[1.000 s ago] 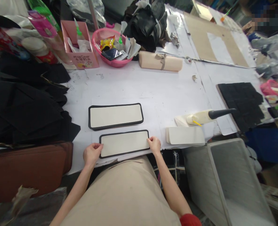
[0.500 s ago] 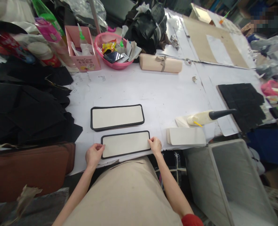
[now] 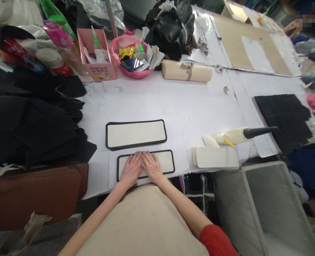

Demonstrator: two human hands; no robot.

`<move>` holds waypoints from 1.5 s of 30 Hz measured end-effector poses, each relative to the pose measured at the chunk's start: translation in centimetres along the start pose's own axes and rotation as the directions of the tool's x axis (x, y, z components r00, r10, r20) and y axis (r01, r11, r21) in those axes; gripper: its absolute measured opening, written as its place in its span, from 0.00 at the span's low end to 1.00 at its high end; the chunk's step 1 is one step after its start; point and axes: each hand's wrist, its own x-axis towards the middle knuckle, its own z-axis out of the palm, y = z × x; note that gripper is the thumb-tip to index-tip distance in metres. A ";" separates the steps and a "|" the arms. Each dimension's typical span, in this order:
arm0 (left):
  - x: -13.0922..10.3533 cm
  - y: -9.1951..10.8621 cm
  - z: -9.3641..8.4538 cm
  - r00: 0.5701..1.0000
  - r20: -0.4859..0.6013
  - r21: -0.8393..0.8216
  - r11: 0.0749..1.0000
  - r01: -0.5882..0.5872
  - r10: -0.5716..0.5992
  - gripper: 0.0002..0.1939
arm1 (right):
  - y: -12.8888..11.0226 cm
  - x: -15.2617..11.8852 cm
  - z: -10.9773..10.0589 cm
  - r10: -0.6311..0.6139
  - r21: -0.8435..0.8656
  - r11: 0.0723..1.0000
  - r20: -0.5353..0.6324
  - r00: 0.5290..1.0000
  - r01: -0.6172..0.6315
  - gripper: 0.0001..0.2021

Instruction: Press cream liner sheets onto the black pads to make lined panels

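Observation:
A long off-white panel with a black border [image 3: 166,161] lies at the table's near edge. My left hand [image 3: 132,169] is laid flat on its middle, fingers stretched out. Beside it my right hand [image 3: 152,166] also presses flat, with the fingertips of both hands close together. The hands cover the panel's centre. Just beyond is a small stack of similar black-edged panels [image 3: 136,133]. To the right stand off-white cut boards [image 3: 217,157], near a pale bottle with a black handle-like end [image 3: 232,136].
Black sheets [image 3: 34,128] are heaped at the left, above brown panels [image 3: 32,192]. A pink box [image 3: 101,71], a pink basin [image 3: 136,74] and a beige roll [image 3: 175,71] line the back. A grey bin [image 3: 277,199] stands at the right, below black pieces [image 3: 285,117].
Both hands have left the panel's two short ends and come together flat on its middle. The fingers have gone from pinching to stretched out. The view has shifted slightly.

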 end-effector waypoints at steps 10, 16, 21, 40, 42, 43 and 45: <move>-3.0 -3.0 0.3 0.986 0.008 0.120 0.979 0.166 -0.168 0.33 | 6.7 -4.2 -1.6 0.253 -0.067 0.966 0.041 0.967 -0.250 0.34; -3.7 -3.4 1.0 0.980 -0.024 0.073 0.978 0.197 -0.195 0.35 | 7.2 -4.8 -0.9 0.280 -0.082 0.958 0.033 0.959 -0.277 0.34; -3.3 -3.2 0.9 0.982 -0.024 0.096 0.977 0.191 -0.190 0.34 | 7.3 -4.7 -0.9 0.286 -0.087 0.955 0.035 0.958 -0.282 0.33; -4.3 -3.1 -1.8 0.694 0.064 -0.775 0.403 0.487 -0.717 0.20 | 4.6 -6.8 -3.2 0.862 0.587 0.463 -0.125 0.491 -0.664 0.15; -4.1 -3.1 -3.5 0.696 0.097 -0.849 0.306 0.431 -0.711 0.20 | 4.4 -6.4 -4.7 0.843 0.673 0.469 -0.148 0.517 -0.572 0.16; -3.8 -3.2 -4.6 0.684 0.090 -0.871 0.276 0.406 -0.724 0.21 | 4.4 -5.8 -5.6 0.838 0.719 0.460 -0.158 0.522 -0.521 0.17; -2.5 -3.6 -7.0 0.653 0.042 -0.899 0.257 0.355 -0.756 0.23 | 4.6 -3.7 -7.1 0.830 0.787 0.440 -0.172 0.531 -0.432 0.18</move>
